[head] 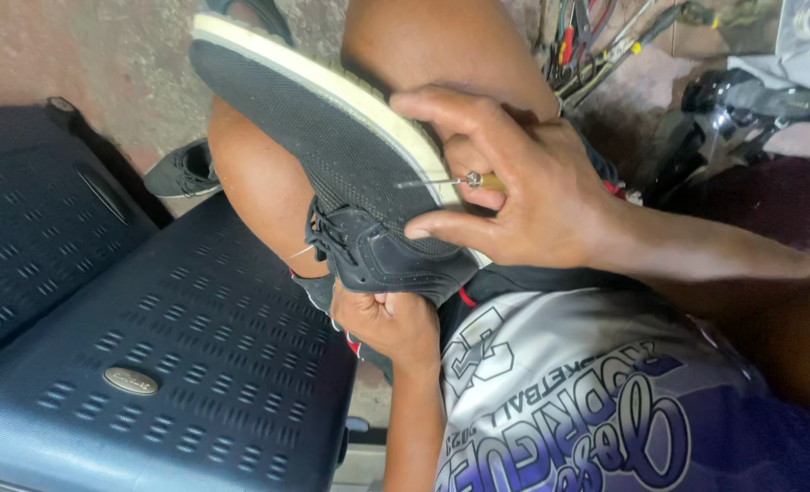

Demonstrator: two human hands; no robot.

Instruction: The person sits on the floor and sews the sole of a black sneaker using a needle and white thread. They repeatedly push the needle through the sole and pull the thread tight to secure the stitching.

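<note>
Grip: right hand point(523, 196) pinches awl point(450, 181); left hand point(388, 321) clamps shoe point(332, 155) heel.
Shoe: on knee, sole-side right (light, soft upper, stiff sole).
Hold: probably by the sole edge.

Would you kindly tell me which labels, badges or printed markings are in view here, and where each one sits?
Oval badge: small silver plate on the dark blue slotted plastic seat, lower left.
Printed lettering: large purple and white letters across the grey jersey, lower right.
No packages, signs or screens are visible.
</note>
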